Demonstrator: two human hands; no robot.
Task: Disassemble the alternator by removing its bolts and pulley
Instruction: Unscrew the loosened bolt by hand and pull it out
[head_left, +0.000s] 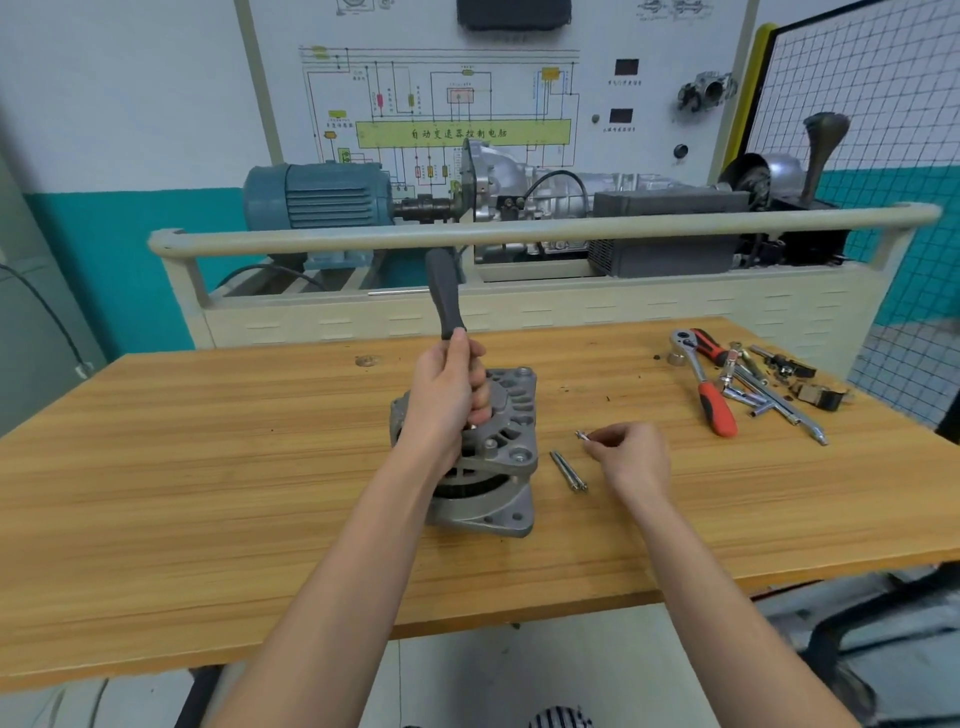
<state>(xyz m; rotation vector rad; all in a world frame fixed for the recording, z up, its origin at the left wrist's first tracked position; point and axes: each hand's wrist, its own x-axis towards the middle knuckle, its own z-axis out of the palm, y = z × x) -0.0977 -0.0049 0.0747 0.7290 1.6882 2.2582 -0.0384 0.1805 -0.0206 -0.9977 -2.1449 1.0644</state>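
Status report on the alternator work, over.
Left hand grips tool handle over alternator. Right hand pinches bolt. Two bolts out on table. Nothing blocking.

Both forearms are bare to the elbow, no sleeves, gloves, watch or rings showing on the left hand (447, 395) or right hand (631, 457).

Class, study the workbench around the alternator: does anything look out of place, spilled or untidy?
Mostly orderly. Small dark specks lie scattered on the wooden table right of the alternator, like debris. The ratchets and sockets sit in a loose heap at the far right. Two removed bolts lie side by side.
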